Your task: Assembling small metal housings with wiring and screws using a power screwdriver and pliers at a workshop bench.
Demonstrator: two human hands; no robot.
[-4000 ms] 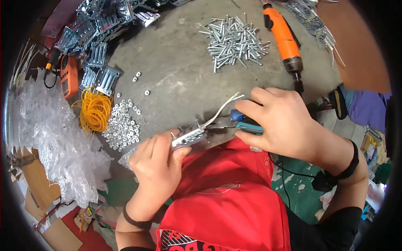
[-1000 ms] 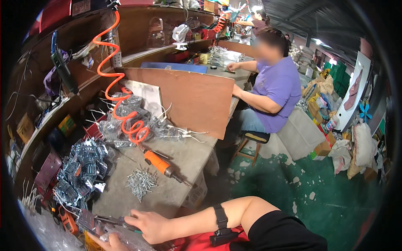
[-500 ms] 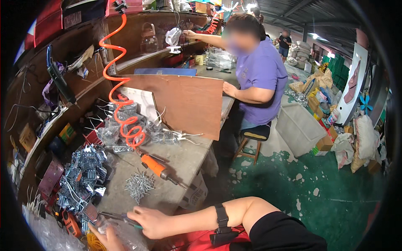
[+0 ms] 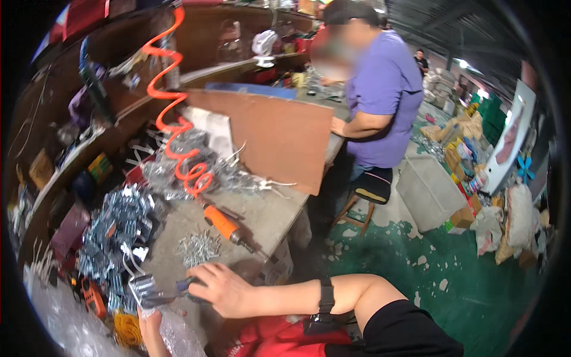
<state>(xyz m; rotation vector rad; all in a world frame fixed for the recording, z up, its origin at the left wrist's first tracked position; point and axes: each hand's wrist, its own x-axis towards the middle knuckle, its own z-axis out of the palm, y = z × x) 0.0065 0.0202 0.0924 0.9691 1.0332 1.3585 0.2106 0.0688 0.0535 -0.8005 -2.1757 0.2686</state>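
Low in the view, my right hand [image 4: 221, 290] is wrapped round the dark handles of what look like pliers [image 4: 183, 285]. Their jaws reach left to a shiny metal part [image 4: 141, 287] with white wires. My left hand [image 4: 152, 330], partly cut off by the lower edge, pinches that part from below. Clear plastic wrap [image 4: 181, 333] lies beside it. Beyond my hands is a heap of bluish metal parts [image 4: 113, 232]. A pile of screws [image 4: 198, 248] sits on the bench, near an orange power screwdriver [image 4: 221, 221].
A coiled orange hose [image 4: 163, 95] hangs down to the screwdriver. A brown board [image 4: 273, 140] stands across the bench, with bagged wired parts [image 4: 178, 172] beside it. Past it, a person in a purple shirt [image 4: 383, 95] stands near a stool [image 4: 372, 187]. A grey bin [image 4: 431, 193] is on the floor.
My view has shifted slightly. The metal part is tilted up, its white wires showing, and my right hand has risen with the tool. The other person has straightened and drawn an arm back from the fan.
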